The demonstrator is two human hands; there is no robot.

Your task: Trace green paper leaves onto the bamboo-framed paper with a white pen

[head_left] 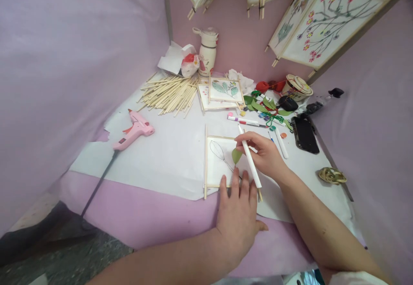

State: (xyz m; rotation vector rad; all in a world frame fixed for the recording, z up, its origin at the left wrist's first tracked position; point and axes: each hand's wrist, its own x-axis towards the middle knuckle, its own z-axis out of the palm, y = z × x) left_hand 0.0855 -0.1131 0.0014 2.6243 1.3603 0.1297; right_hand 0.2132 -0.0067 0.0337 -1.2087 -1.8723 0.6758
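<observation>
Head view: a small stick frame (206, 160) lay on the white-covered counter (167, 164), near edge, before the person; paper (213, 171) in it bore a dark outline drawing of a leafy stem, left part; a green leaf (236, 156) sat on the paper, right of the outline; left hand (237, 220) palm down, fingers released and spread, tips over the frame's lower bar, just below the leaf; right hand (264, 154) had its fingers grasping a white marker (249, 158), tilted, upper end leaning away; fingertips beside the leaf, whether pinching it too I could not tell; pink glue gun (137, 128) to the left, well apart; sticks (171, 96) heaped beyond, bottle (207, 57) behind them; framed pictures (225, 90) stacked right of the sticks; loose leaves (260, 105) farther right; phone (306, 134) near the right wall; painted panels (332, 27) hung above.
</observation>
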